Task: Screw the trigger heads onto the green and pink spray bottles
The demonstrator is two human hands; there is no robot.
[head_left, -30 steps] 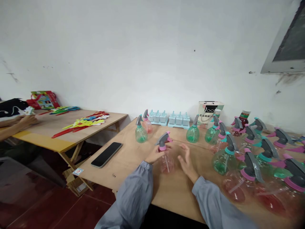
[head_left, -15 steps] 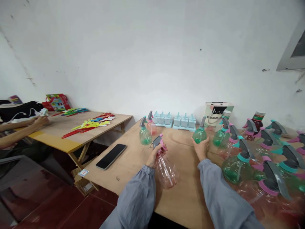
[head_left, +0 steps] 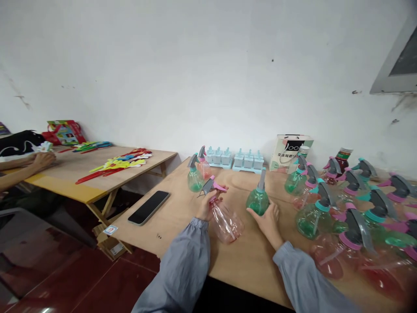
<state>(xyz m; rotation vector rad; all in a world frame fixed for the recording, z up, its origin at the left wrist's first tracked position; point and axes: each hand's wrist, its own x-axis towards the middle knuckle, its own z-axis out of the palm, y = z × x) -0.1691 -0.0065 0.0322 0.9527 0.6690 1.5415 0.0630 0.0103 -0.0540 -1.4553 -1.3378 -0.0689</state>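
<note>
Head view: the left hand [head_left: 203,208] has its grip closed round the neck of a pink spray bottle [head_left: 226,222], held tilted over the near bench [head_left: 176,226]. Just to the right, the right hand [head_left: 269,219] cups an upright green spray bottle [head_left: 257,202]. That shallow, low grip could let the green bottle tip into the crowded bottles [head_left: 308,221] at right.

A black phone [head_left: 148,208] is lying flat on the work table [head_left: 169,228]. Two blue mould trays [head_left: 235,160] are standing at the wall beside a paper bag [head_left: 289,153]. Coloured plastic pieces [head_left: 117,165] are lying on the neighbouring table [head_left: 65,184], where another person's hand [head_left: 41,161] is resting.
</note>
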